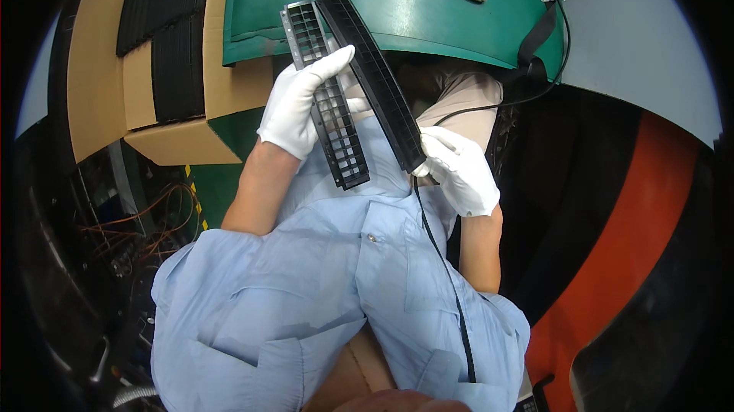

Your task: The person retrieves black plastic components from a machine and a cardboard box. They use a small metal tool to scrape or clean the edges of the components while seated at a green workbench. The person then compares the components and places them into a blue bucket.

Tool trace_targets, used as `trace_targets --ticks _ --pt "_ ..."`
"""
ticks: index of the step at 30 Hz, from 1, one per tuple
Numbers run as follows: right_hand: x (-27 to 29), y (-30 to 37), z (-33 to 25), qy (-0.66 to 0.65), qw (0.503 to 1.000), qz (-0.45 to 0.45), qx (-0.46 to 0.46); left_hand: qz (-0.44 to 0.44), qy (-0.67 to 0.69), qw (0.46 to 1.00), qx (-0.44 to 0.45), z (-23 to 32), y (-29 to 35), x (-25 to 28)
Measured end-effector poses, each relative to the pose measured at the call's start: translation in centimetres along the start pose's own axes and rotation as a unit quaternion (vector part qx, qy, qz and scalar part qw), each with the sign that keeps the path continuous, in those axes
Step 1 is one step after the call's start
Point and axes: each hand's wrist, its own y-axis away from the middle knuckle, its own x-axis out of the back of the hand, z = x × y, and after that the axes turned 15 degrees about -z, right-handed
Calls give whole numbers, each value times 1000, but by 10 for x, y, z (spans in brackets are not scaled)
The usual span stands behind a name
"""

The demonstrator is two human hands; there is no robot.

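Here, gloved left hand point(300, 102) and right hand point(459, 170) — fingers clasping black grilles point(372, 79) — above green table point(428, 14).

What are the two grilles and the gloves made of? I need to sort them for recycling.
Left grille: grey, faintly shiny, perhaps metal or coated plastic. Right grille: matt black, evenly moulded slots, probably plastic. Gloves on the left hand and right hand: white, soft creases, likely cotton fabric.
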Motion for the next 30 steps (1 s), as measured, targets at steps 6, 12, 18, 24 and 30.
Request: trace_targets --ticks 6,12,18,24,30 --pt "-1 0 -2 13 1000 2 1 -17 13 1000 -2 -2 -4 0" --pt "5 -2 0 -19 999 -14 -27 -41 38 998 12 -6 -7 -1" --pt "9 -4 7 -75 997 -32 -6 -21 15 1000 8 -7 -7 -7" --pt "11 -6 12 -91 995 -50 -6 -26 21 999 14 -7 -8 -1" --pt "3 -6 7 -35 999 -23 -24 -20 -6 1000 1 -5 -6 -2"
